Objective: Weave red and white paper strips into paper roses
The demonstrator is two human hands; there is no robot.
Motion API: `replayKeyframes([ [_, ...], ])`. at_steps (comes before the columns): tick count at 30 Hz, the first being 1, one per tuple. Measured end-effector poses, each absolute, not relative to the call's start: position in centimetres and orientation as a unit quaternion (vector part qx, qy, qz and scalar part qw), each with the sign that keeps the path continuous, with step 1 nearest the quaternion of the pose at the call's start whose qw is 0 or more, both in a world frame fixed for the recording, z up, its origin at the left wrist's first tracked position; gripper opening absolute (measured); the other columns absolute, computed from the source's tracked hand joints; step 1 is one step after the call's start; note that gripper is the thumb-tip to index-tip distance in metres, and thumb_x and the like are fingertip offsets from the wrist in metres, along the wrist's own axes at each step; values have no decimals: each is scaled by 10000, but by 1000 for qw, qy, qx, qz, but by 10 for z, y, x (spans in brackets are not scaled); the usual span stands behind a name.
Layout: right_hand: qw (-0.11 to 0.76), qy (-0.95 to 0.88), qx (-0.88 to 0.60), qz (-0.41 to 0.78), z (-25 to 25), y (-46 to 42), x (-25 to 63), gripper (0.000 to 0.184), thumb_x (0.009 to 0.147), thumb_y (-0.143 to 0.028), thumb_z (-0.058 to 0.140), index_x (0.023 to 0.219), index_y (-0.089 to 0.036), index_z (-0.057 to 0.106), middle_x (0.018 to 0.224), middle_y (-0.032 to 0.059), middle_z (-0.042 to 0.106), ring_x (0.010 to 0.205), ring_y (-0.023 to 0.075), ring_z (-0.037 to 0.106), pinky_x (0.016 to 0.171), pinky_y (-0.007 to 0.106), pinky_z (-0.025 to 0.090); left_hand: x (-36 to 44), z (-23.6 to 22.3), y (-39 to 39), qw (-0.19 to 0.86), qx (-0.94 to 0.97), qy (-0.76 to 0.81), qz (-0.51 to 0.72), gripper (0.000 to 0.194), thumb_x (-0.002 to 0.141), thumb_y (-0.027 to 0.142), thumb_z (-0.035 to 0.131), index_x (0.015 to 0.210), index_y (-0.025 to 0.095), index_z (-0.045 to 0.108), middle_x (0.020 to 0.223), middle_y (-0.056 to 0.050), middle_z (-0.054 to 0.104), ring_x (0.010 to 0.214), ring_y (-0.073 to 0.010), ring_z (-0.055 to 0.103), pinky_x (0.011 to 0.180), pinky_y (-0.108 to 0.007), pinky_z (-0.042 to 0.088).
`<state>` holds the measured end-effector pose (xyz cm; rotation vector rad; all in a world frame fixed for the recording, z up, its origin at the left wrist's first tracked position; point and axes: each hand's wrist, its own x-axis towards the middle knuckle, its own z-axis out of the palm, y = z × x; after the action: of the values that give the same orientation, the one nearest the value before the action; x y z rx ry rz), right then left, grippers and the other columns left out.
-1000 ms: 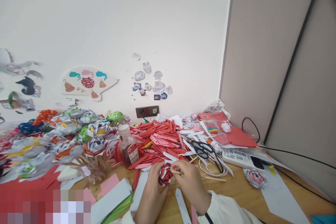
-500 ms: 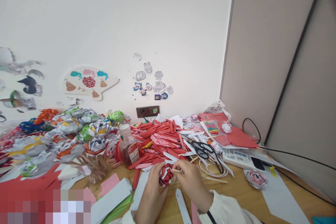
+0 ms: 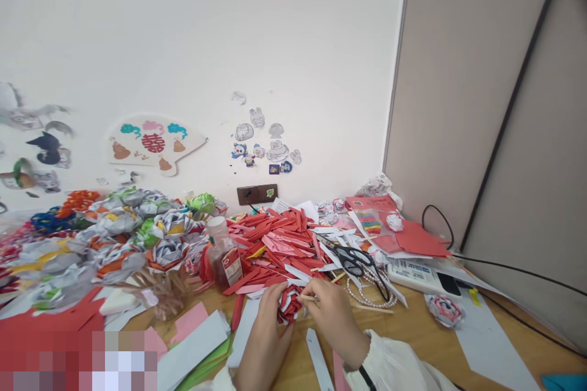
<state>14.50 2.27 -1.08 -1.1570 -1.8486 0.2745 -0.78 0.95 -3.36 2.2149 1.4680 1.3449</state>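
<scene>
A red-and-white paper flower (image 3: 288, 308) is grasped in the left hand (image 3: 268, 325) over the worktop (image 3: 294, 359), a thin stick (image 3: 309, 299) is pinched by the right hand (image 3: 332, 313) beside it, and folded paper strips (image 3: 282, 238) are heaped beyond

Observing a red-and-white paper flower (image 3: 287, 307) and a pinched wooden stick (image 3: 310, 299) between left hand (image 3: 269, 321) and right hand (image 3: 331, 314), taking up the gap. Meeting a heap of red folded strips (image 3: 275, 238) directly beyond, blocking low forward passage. Finding scissors (image 3: 342, 255) and a bead string (image 3: 372, 304) ahead and to the right of right hand, presenting open loops. Recording bare tabletop (image 3: 413, 322) between right sleeve (image 3: 397, 360) and a pink-and-white flower (image 3: 444, 310), leaving a low lane. Noting a white box (image 3: 413, 277) bounding that lane's far side. Seeing a bottle (image 3: 225, 264) and a stick-filled container (image 3: 169, 310) obstructing forward-left. Confirming open air above the heap, reaching to the wall (image 3: 321, 73).
</scene>
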Motion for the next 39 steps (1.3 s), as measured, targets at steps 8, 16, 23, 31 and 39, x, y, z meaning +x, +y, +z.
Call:
replayKeyframes([
  [8, 486, -744, -454, 55, -12, 23, 145, 111, 814, -168, 562, 726, -208, 617, 695, -11, 660, 657, 149, 598, 613, 237, 389, -6, -28, 8, 74, 737, 487, 463, 473, 684, 59, 460, 1129, 219, 473, 1120, -87, 588, 1079, -239, 562, 926, -432, 462],
  [16, 472, -761, -444, 10, -17, 21, 142, 128, 839, -157, 536, 768, -215, 625, 716, -8, 661, 671, 150, 599, 617, 240, 389, -8, -38, 11, 60, 740, 492, 455, 524, 679, 34, 448, 1169, 219, 438, 1156, -98, 572, 1108, -242, 544, 951, -457, 438],
  [23, 458, -776, -433, -18, -15, 21, 141, 159, 856, -137, 495, 777, -211, 612, 713, -5, 654, 660, 152, 594, 599, 243, 376, -7, -36, 10, 58, 740, 492, 455, 539, 663, 25, 442, 1167, 215, 453, 1162, -100, 577, 1115, -247, 543, 952, -464, 439],
  [31, 451, -769, -449, -62, -16, 18, 140, 132, 837, -130, 500, 867, -212, 599, 737, 5, 652, 669, 169, 599, 600, 260, 386, -7, -34, 9, 66, 736, 497, 455, 536, 675, 20, 441, 1167, 233, 444, 1169, -90, 564, 1126, -242, 532, 968, -476, 422],
  [39, 465, -763, -448, 6, -23, 24, 140, 139, 806, -105, 531, 778, -217, 607, 735, -7, 663, 671, 164, 601, 605, 253, 379, -8, -40, 11, 58, 744, 487, 454, 539, 681, 26, 447, 1180, 228, 443, 1176, -93, 566, 1135, -243, 528, 964, -463, 430],
])
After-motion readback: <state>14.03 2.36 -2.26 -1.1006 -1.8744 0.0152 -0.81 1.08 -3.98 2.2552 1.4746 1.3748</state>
